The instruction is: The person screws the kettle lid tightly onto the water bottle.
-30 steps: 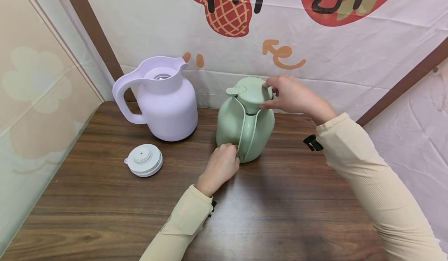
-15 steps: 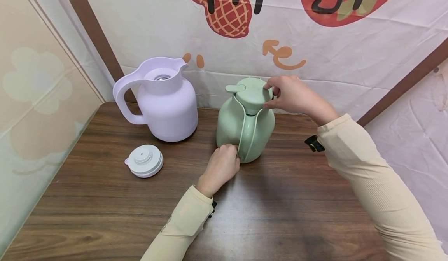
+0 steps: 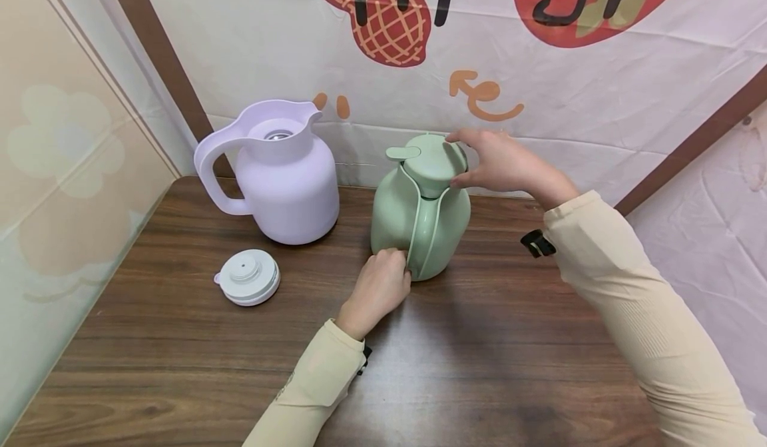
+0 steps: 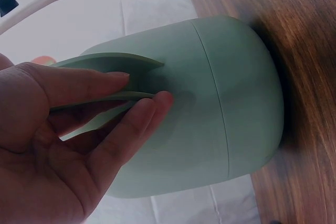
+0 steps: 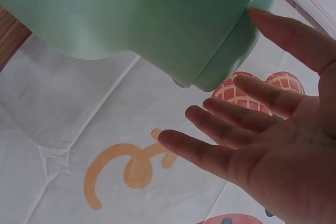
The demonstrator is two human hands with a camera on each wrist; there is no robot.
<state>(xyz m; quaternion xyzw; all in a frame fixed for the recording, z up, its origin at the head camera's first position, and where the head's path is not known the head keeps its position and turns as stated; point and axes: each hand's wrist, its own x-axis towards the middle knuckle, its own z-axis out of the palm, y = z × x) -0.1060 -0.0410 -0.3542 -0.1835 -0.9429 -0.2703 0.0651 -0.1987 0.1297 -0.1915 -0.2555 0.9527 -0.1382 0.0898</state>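
A green vacuum jug point(image 3: 389, 210) stands upright on the table, its handle turned towards me. My left hand point(image 3: 379, 290) grips the lower part of that handle; in the left wrist view the thumb and fingers point(image 4: 113, 140) lie on either side of it. The round green lid point(image 3: 433, 164) sits in the jug's mouth, its tab pointing left. Beside the lid is my right hand point(image 3: 506, 164). In the right wrist view its fingers point(image 5: 231, 124) are spread and nearly straight, apart from the lid, while the thumb tip is close to its edge; whether it touches, I cannot tell.
To the left stands a lilac jug point(image 3: 290, 187) with its mouth uncovered. In front of it a pale round lid point(image 3: 248, 277) lies on the wooden table point(image 3: 180, 367). A printed cloth point(image 3: 257, 47) hangs right behind the jugs.
My right hand's fingers have straightened and loosened from the lid's edge. The lid's tab turned very slightly during the last second. The left hand keeps its grip on the handle.
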